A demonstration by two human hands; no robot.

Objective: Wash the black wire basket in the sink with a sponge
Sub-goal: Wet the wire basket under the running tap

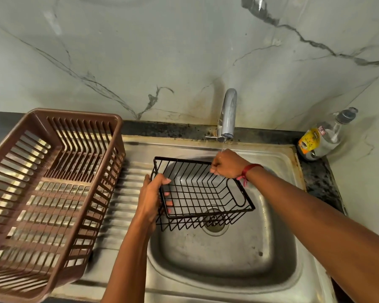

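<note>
Location type: domestic kitchen, washing-up station.

Identifying features:
1. A steel sink [228,259] with a single basin and a ribbed drainboard [127,193] on its left is set into a dark speckled stone desk [319,178].
2. A chrome tap [228,114] stands at the back edge of the sink, and a thin stream of water [223,146] runs from it.
3. A brown plastic dish rack [74,111] stands on the drainboard.
4. A black wire basket [201,193] is held over the basin.
5. A clear bottle [322,136] with a yellow label stands at the back right corner.
6. The wall [162,51] is marble-patterned, with brown stains [195,119] near the tap base.
</note>
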